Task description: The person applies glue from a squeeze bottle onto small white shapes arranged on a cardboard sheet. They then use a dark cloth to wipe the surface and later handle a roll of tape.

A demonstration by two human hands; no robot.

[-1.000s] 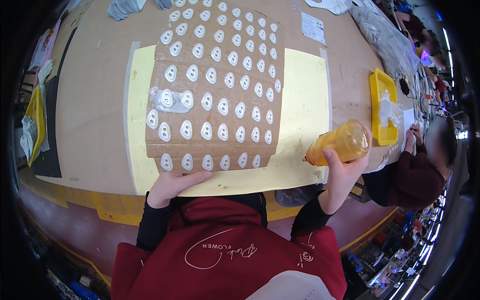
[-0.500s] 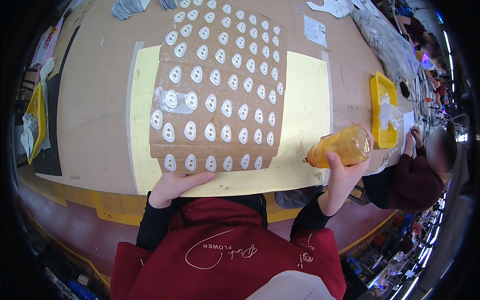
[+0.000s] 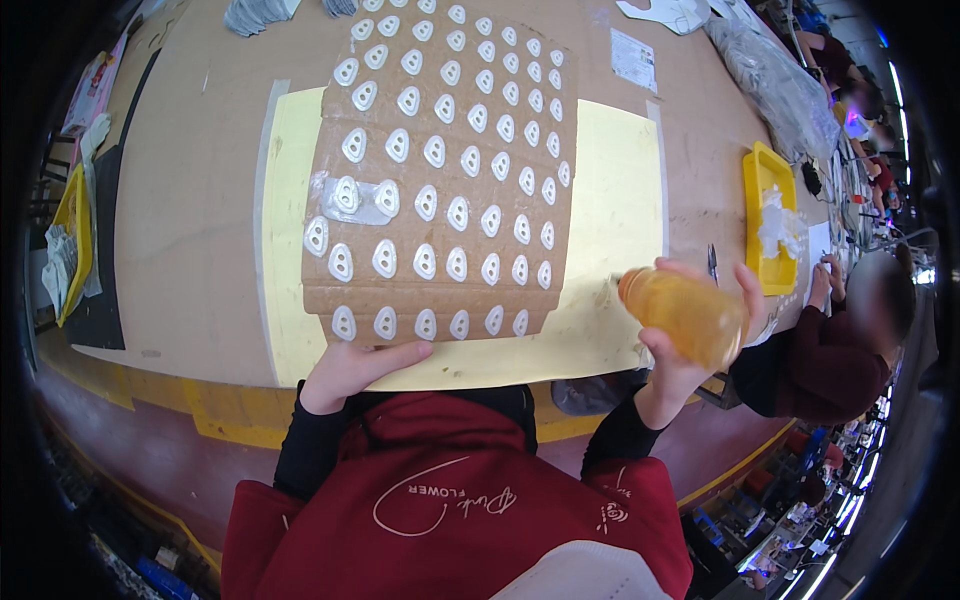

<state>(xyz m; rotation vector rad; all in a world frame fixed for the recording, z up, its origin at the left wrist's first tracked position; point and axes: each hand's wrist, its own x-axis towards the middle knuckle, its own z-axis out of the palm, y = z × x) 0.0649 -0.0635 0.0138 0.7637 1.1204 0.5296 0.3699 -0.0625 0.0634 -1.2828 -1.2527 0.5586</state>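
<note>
A translucent bottle [image 3: 690,312] of amber liquid lies tilted in my right hand [image 3: 672,368], its neck pointing up and left over yellow paper. Thumb and fingers close around the bottle; some are hidden behind it. At the front edge of a brown cardboard sheet [image 3: 455,285], my left hand [image 3: 350,375] pinches with its thumb on top and its other fingers out of sight. Rows of small white rounded-triangle pieces [image 3: 457,263], each with two holes, lie across the cardboard. Two of them sit on a clear patch [image 3: 362,203] at the left.
Yellow paper [image 3: 612,220] lies taped beneath the cardboard. To the right are a dark slim tool [image 3: 712,262], a yellow tray [image 3: 758,200] with white scraps and a clear plastic bag [image 3: 770,85]. A co-worker [image 3: 825,350] sits beyond. Another yellow tray [image 3: 78,255] stands far left.
The bottle has turned in my right hand, its neck swinging upward and its base dropping. The dark slim tool has come into sight behind it. The cardboard has shifted very slightly; my left hand keeps its grip.
</note>
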